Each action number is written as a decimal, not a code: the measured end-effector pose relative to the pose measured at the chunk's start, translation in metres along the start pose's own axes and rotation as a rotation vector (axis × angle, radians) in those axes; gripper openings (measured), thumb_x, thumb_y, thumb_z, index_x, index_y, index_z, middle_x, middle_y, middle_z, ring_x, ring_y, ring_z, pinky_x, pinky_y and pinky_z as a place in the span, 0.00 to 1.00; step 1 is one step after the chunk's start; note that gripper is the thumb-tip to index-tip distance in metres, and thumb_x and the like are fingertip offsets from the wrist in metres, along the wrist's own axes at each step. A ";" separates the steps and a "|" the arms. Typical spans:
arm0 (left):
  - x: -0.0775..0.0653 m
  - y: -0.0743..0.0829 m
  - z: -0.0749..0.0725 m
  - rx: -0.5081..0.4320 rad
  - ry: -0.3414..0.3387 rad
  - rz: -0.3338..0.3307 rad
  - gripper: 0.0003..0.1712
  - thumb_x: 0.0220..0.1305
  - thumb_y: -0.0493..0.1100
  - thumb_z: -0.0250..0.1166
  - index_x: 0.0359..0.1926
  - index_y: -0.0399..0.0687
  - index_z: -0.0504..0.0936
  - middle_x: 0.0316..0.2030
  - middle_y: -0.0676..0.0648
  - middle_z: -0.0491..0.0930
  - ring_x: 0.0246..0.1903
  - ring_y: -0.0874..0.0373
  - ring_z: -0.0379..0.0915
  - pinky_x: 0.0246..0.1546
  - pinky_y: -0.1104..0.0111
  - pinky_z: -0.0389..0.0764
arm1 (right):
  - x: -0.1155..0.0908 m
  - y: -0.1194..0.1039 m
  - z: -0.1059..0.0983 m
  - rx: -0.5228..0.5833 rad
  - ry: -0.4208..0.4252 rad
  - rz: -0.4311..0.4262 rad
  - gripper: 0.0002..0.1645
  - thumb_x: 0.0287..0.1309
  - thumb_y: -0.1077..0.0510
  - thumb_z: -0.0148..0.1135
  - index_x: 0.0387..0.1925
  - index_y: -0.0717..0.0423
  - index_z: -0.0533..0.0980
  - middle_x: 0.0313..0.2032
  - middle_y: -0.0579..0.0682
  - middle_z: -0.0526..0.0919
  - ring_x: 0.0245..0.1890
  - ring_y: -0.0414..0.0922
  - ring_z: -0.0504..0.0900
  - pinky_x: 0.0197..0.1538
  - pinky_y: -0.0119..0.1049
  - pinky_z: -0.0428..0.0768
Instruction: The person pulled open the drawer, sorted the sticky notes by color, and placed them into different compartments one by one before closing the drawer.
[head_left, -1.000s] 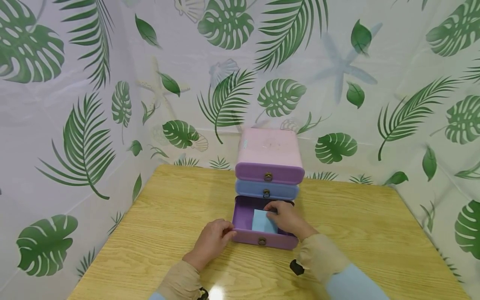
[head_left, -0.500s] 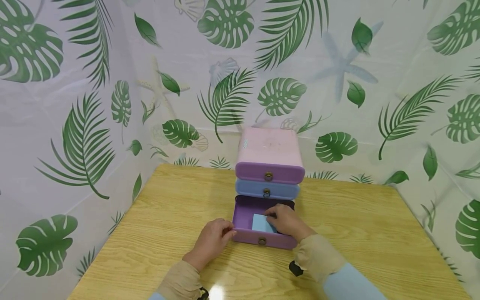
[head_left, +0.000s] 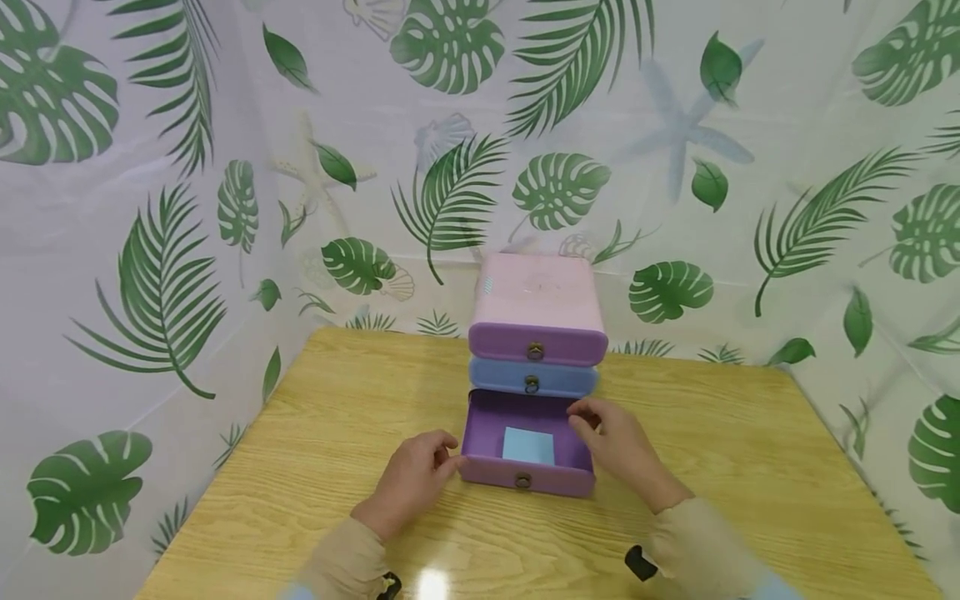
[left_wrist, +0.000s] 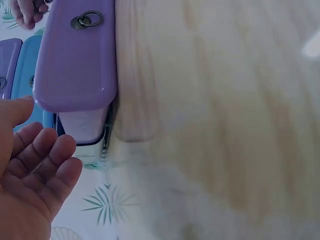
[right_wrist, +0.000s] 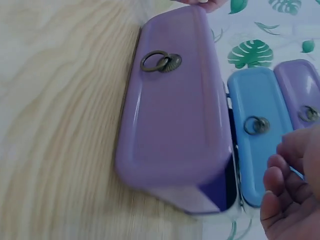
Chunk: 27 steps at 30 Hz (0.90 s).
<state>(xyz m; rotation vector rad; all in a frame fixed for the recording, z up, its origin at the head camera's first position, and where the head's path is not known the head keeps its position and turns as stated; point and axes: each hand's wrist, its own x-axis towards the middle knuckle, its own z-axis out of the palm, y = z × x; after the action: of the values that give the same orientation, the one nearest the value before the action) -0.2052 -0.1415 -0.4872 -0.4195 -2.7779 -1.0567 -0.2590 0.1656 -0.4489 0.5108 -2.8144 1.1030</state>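
Note:
In the head view, the purple bottom drawer [head_left: 480,469] of a small chest is pulled out. A light blue square pad [head_left: 528,447], perhaps sticky notes, lies inside it near the front panel. My left hand [head_left: 415,477] is by the drawer's left front corner, fingers loosely bent and holding nothing; its thumb is close to the edge, and contact is unclear. My right hand [head_left: 617,442] hovers at the drawer's right side, loosely bent, with nothing between fingers and thumb. The left wrist view shows the relaxed left fingers [left_wrist: 45,160] beside the drawer front [left_wrist: 75,60].
Above the drawer, the chest has a shut blue drawer [head_left: 533,377], a shut purple drawer [head_left: 502,343] and a pale pink top [head_left: 540,287]. Each front bears a ring pull. It stands on a wooden table [head_left: 360,400] against a leaf-patterned sheet [head_left: 465,108].
My right hand has let go of the blue pad and moved right, out of the drawer. The pad went from raised to lying down. My left hand has eased slightly left off the drawer's corner.

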 end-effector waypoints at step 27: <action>0.006 -0.007 0.001 0.179 -0.181 0.075 0.15 0.66 0.52 0.62 0.32 0.48 0.86 0.24 0.59 0.77 0.23 0.68 0.68 0.26 0.72 0.72 | -0.065 0.057 0.005 -0.021 -0.095 -0.017 0.08 0.56 0.50 0.69 0.28 0.50 0.82 0.23 0.36 0.80 0.24 0.32 0.76 0.29 0.28 0.77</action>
<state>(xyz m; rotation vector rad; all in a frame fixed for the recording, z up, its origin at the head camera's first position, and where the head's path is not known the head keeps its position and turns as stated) -0.2130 -0.1450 -0.4911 -0.6179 -2.9551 -0.7808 -0.2167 0.2191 -0.5019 0.6004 -2.8932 1.0718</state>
